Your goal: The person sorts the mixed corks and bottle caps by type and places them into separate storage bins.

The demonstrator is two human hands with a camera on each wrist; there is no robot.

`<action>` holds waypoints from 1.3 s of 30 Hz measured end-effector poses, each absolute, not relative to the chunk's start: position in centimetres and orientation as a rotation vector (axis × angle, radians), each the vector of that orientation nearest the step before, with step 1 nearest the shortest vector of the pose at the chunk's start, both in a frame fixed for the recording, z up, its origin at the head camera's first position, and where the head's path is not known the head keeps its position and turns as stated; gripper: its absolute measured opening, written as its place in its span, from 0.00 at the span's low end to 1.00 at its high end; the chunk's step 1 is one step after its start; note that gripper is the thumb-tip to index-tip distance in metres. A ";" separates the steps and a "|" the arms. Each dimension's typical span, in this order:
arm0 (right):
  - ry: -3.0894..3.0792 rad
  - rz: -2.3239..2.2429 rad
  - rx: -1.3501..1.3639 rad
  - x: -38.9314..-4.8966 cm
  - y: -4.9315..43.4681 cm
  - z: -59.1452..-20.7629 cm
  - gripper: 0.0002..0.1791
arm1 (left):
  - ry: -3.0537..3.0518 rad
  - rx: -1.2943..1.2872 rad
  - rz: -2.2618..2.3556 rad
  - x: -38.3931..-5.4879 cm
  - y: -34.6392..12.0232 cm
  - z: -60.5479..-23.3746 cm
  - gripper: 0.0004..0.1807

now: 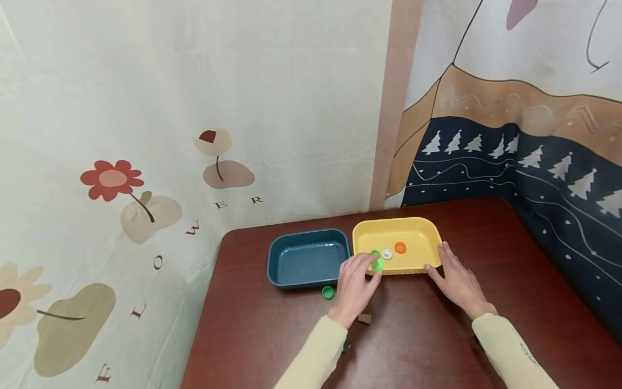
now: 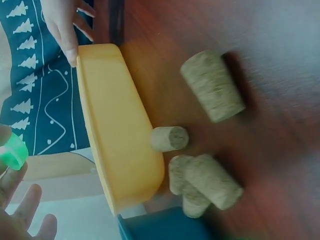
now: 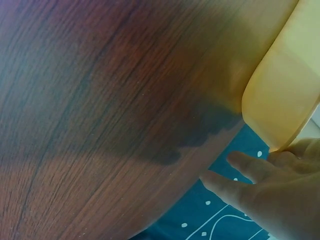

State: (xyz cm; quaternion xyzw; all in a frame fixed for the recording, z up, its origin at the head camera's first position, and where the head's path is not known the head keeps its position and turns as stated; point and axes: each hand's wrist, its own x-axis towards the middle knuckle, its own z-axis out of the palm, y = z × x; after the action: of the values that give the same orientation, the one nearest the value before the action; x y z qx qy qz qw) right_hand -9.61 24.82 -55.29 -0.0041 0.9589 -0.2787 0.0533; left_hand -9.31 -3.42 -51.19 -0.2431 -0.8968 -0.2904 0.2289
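My left hand [image 1: 356, 286] pinches a bright green bottle cap [image 2: 15, 151] between thumb and finger, over the near left rim of the yellow tray [image 1: 418, 235]. Inside that tray lie an orange cap [image 1: 400, 247] and a white cap [image 1: 386, 254], with another green cap [image 1: 375, 253] partly covered by the fingers. My right hand [image 1: 459, 281] touches the tray's near right corner, its fingers mostly straight along the outer side. Below the left hand, several corks [image 2: 212, 86] lie on the table, most of them hidden in the head view.
Left of the yellow tray stands a dark blue tray [image 1: 311, 256] with nothing seen in it. A darker green cap [image 1: 328, 292] sits before it on the brown table [image 1: 413, 346]. Printed curtains [image 1: 311, 108] hang behind the table and along its right side.
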 end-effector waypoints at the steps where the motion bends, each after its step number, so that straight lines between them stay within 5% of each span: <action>1: 2.915 -0.846 -0.013 -9.6 24.8 -55.3 0.54 | -2.473 -0.666 -0.794 -9.6 -3.2 -51.1 0.18; 39: 2.910 -0.838 -0.006 -9.8 25.0 -55.4 0.54 | -2.978 -0.958 0.069 -17.6 0.7 -51.0 0.08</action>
State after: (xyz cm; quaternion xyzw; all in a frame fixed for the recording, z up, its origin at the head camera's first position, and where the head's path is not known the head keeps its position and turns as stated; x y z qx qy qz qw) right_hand -9.81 24.99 -55.44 -0.0019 0.9594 -0.2763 0.0566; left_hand -17.62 0.68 -51.04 -0.3061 -0.9517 0.0220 0.0064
